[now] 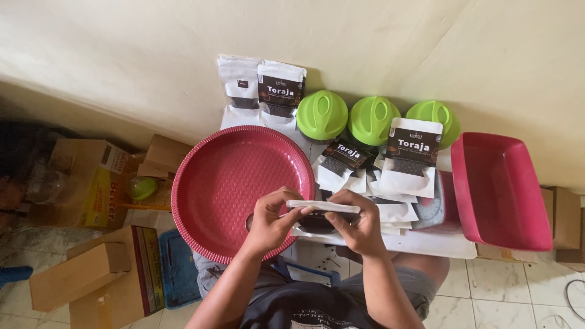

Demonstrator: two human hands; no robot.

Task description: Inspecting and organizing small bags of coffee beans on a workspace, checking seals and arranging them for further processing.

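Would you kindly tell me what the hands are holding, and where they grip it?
Both hold one white pouch by its top edge: left hand at the left end, right hand at the right.

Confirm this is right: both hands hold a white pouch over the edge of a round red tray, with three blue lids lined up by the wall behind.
Not quite. The head view shows the three lids by the wall are green, not blue. The rest stands: the left hand and right hand hold a white pouch over the edge of the round red tray.

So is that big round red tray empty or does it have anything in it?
Empty. The round red tray shows only its bare dimpled surface; the left hand and the white pouch overlap just its near edge.
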